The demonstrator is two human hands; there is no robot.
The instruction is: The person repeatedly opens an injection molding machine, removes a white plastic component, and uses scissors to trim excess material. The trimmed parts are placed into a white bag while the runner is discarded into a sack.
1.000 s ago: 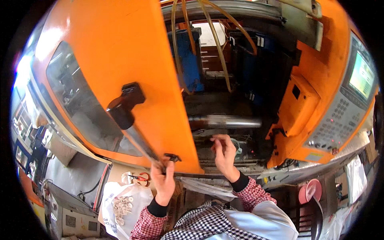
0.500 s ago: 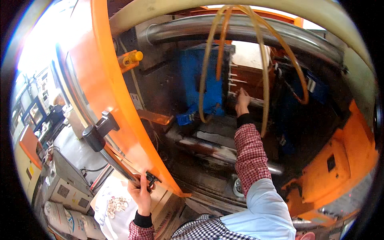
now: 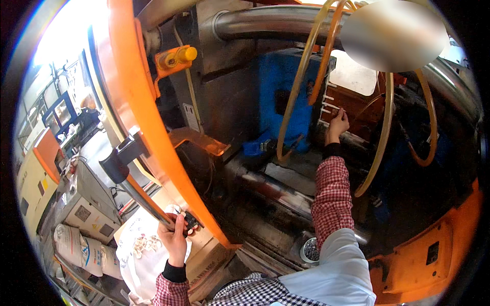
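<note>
My right hand (image 3: pixel 337 126) reaches between the blue mould halves of a large machine. Its fingers are pinched at the outer end of a thin white plastic piece (image 3: pixel 330 105), one of several short white pieces sticking out from the edge of the left blue mould block (image 3: pixel 273 97). My left hand (image 3: pixel 174 238) is wrapped round the lower end of the metal handle bar (image 3: pixel 148 203) on the orange machine door (image 3: pixel 153 148), by a black bracket (image 3: pixel 191 221).
Amber hoses (image 3: pixel 296 92) hang in front of the mould. Thick steel bars (image 3: pixel 270 23) cross above and below. A cup of small grey bits (image 3: pixel 310 250) stands beneath my right arm. Loose pale parts (image 3: pixel 145 245) lie on a white sack at lower left, near filled bags (image 3: pixel 79 247).
The view has shifted, so the machine sits further right and the door's handle lower. My right fingers have come to the tip of a white piece; my left hand stays on the bar.
</note>
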